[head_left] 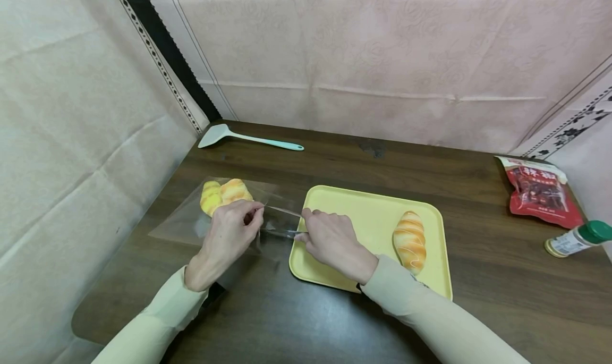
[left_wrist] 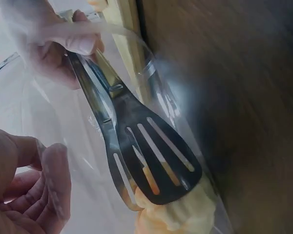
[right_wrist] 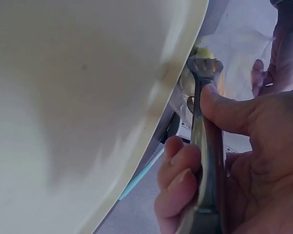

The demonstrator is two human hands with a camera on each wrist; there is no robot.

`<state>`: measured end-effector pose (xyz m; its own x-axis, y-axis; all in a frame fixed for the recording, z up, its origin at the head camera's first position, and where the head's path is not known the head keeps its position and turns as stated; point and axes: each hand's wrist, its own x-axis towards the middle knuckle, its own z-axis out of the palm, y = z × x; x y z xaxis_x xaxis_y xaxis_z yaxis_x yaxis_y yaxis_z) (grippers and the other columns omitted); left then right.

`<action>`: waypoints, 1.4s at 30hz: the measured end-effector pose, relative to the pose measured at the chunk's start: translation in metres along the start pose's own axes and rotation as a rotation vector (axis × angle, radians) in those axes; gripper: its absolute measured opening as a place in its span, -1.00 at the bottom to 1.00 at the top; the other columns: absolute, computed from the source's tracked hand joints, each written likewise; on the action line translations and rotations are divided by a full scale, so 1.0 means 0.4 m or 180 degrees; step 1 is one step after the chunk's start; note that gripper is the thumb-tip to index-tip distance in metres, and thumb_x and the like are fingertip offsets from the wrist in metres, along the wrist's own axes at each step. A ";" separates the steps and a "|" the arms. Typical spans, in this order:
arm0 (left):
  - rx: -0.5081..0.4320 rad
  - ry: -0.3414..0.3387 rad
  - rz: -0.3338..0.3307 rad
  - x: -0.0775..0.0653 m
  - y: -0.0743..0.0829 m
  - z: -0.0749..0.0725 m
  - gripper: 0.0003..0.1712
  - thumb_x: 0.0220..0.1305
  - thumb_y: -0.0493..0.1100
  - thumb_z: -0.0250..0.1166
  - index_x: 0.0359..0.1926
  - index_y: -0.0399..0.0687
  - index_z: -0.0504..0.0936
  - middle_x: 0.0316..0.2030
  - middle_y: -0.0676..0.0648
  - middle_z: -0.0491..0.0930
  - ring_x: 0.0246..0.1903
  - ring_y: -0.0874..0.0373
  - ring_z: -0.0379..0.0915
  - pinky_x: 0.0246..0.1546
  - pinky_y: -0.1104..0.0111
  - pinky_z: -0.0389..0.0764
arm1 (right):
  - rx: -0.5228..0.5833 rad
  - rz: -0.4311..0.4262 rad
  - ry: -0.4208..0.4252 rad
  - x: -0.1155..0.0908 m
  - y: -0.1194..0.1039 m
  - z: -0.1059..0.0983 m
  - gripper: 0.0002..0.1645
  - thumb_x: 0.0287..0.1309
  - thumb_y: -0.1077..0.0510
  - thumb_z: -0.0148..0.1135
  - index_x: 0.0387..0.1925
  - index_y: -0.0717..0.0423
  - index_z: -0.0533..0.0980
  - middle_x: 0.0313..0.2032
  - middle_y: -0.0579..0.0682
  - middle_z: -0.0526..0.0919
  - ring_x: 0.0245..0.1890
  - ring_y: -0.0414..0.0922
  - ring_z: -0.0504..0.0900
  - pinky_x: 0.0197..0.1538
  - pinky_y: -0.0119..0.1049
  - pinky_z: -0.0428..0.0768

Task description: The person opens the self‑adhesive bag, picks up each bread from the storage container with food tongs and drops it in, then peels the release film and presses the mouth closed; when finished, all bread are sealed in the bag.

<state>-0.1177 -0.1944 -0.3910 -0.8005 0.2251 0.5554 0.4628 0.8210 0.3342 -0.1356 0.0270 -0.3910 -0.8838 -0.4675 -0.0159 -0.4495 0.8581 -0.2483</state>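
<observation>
two pale sleeves (head_left: 148, 319) come in nearest, low in the head view. the right hand (head_left: 334, 240) has its fingers and thumb closed round the tongs (left_wrist: 127, 114), whose slotted ends reach into the clear bag (head_left: 177, 232). the left hand (head_left: 228, 230) pinches the bag's edge between thumb and finger. inside the bag a yellow bun (head_left: 209, 198) lies beside a tan bun (head_left: 236, 191). the tray (head_left: 354, 215), under the right hand, bears a roll (head_left: 409, 240). beyond lie a spatula (head_left: 258, 138), a red packet (head_left: 540, 191) and a jar (head_left: 574, 242).

the buns (head_left: 235, 191) lie in the bag (head_left: 179, 227), left of the tray (head_left: 354, 215) bearing a roll (head_left: 409, 240); spatula (head_left: 252, 138) behind, pouch (head_left: 537, 188) and bottle (head_left: 575, 240) far right.
</observation>
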 end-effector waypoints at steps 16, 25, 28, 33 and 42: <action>0.0074 -0.0080 -0.0135 0.007 -0.021 0.015 -0.92 0.29 -0.42 0.44 -0.24 -0.34 0.85 -0.43 -0.18 0.80 -0.51 0.12 0.64 -0.45 0.26 0.72 | 0.0068 0.0254 -0.0043 -0.063 0.026 -0.021 -0.49 0.32 -0.26 0.49 -0.15 0.05 0.53 -0.45 -0.04 0.60 -0.53 -0.03 0.59 -0.46 -0.11 0.50; 0.0067 -0.0063 -0.0090 0.012 -0.022 0.015 -0.93 0.29 -0.42 0.44 -0.25 -0.34 0.84 -0.43 -0.18 0.80 -0.52 0.11 0.63 -0.45 0.24 0.72 | 0.0209 0.0485 0.0033 -0.163 0.064 -0.043 -0.47 0.30 -0.25 0.51 -0.04 0.04 0.56 -0.39 -0.10 0.65 -0.49 -0.06 0.62 -0.44 -0.13 0.51; 0.0067 -0.0052 -0.0099 0.014 -0.023 0.016 -0.94 0.28 -0.42 0.44 -0.26 -0.33 0.84 -0.46 -0.17 0.78 -0.53 0.11 0.61 -0.46 0.25 0.70 | 0.0246 0.0569 0.0094 -0.202 0.078 -0.052 -0.42 0.29 -0.27 0.51 0.06 0.04 0.58 -0.28 -0.07 0.75 -0.45 -0.04 0.67 -0.42 -0.12 0.52; 0.0114 0.0022 -0.0124 0.014 -0.025 0.020 -0.96 0.25 -0.42 0.43 -0.33 -0.29 0.80 -0.50 -0.14 0.71 -0.54 0.11 0.55 -0.48 0.27 0.65 | 0.0344 0.0767 0.0163 -0.272 0.102 -0.059 -0.41 0.30 -0.27 0.50 0.09 0.03 0.59 -0.32 -0.09 0.73 -0.40 -0.09 0.65 -0.38 -0.11 0.54; 0.0190 0.0099 -0.0138 0.013 -0.029 0.021 -0.94 0.21 -0.44 0.39 -0.34 -0.26 0.75 -0.51 -0.13 0.65 -0.56 0.14 0.48 -0.53 0.30 0.56 | 0.0659 0.1222 0.0128 -0.376 0.157 -0.068 -0.47 0.32 -0.30 0.47 -0.04 0.00 0.57 -0.53 -0.09 0.53 -0.47 -0.11 0.53 -0.37 -0.09 0.50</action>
<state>-0.1304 -0.1982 -0.3984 -0.8067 0.1730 0.5650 0.4036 0.8597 0.3130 -0.0344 0.1569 -0.3781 -0.9879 -0.1107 -0.1084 -0.0554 0.9055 -0.4206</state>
